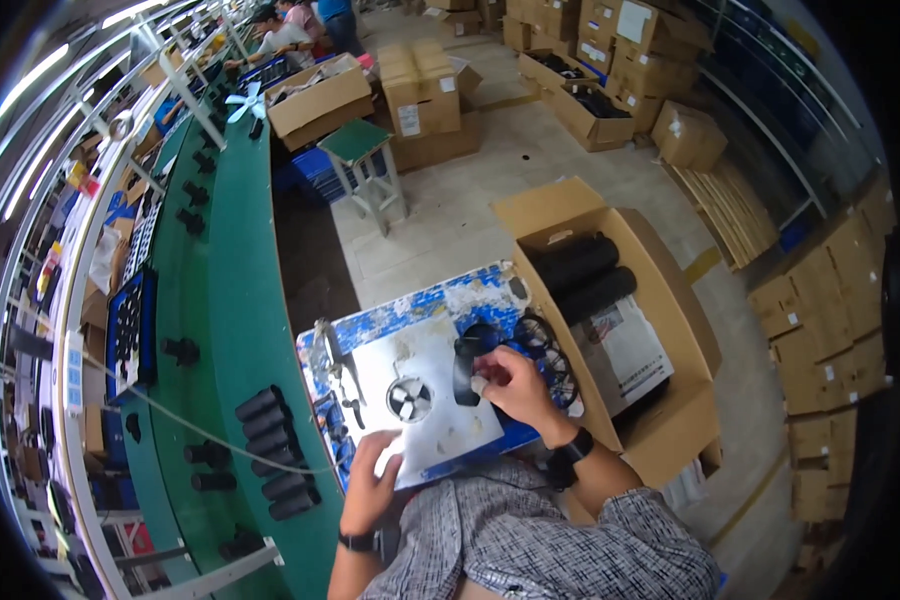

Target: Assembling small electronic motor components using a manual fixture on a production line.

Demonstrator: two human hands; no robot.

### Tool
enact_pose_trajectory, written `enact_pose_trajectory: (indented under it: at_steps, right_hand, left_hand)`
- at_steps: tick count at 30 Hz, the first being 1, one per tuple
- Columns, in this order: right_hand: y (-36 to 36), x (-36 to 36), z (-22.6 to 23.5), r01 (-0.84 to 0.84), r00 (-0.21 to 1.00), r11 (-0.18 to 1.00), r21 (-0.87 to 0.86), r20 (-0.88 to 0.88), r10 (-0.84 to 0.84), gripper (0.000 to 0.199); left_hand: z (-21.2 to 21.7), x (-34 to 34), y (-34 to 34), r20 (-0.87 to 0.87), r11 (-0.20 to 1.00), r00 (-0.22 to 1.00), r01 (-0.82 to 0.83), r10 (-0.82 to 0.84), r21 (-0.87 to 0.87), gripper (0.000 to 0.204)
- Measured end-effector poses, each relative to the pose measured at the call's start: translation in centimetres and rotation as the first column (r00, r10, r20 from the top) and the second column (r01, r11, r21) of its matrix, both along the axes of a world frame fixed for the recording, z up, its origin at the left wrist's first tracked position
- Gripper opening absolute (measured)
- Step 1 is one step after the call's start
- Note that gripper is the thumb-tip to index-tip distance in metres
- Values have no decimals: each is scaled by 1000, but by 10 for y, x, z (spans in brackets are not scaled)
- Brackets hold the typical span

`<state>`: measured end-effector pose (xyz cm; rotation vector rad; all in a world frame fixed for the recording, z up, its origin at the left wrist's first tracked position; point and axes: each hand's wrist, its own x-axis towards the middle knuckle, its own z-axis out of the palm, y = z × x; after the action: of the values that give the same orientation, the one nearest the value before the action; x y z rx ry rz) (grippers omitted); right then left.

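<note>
A silvery metal sheet [440,345] covers much of the small blue worktable in front of me. On it lies a round black part with fan-like spokes [408,398]. A dark cylindrical part [464,375] stands at the sheet's right side. Curled fingers and thumb of my right hand [518,388] close at that part's right edge; their tips are partly hidden. My left hand [372,478] rests by the sheet's near left corner, fingers apart and holding nothing. A metal tool or clamp-like fixture [338,370] sits along the table's left side.
Several black ring-shaped parts [550,360] lie at the table's right. Beside them an open carton [685,350] holds black tubes [580,270]. To the left runs a green conveyor belt [220,345] with black cylinders [275,450]. A green-topped stool [355,142] stands ahead.
</note>
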<state>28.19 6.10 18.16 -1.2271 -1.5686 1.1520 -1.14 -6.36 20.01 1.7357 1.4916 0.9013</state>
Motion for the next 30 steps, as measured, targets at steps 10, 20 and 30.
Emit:
enact_pose_trajectory:
  at_steps: [10,20,30]
  right_hand:
    - [-38,-39,-14,-491,870,704,-513,-252,423,31]
    - [-61,-93,-43,-248,968,930,-270,-26,251,47]
    - [-58,-132,-43,-135,921,991,-23,366,134,54]
  left_hand:
    - [-23,5,24,795,839,532,255,293,-480,41]
    - [-66,-1,0,705,856,556,-21,440,-517,46]
    - [-130,9,2,485,895,753,-398,444,-201,49]
